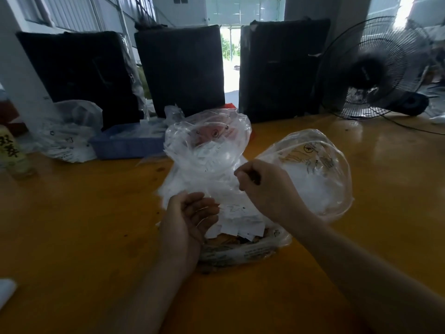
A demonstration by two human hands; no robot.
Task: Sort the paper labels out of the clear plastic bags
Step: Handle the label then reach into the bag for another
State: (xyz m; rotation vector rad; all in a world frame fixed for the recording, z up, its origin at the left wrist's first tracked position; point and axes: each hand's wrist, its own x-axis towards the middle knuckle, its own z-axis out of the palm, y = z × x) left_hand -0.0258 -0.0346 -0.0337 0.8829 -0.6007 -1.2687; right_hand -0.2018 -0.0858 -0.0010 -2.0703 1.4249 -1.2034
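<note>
We see the paper labels (240, 222) heaped loose at the near mouth of a clear plastic bag (207, 160), which lies lengthwise away from us on the yellow table (79, 225). Our left hand (190, 218) cups open beside them; our right hand (260, 186) pinches a puffed second bag (317, 174). Behind stand black cushions (183, 66), a fan (375, 68) and a blue tray (127, 143).
</note>
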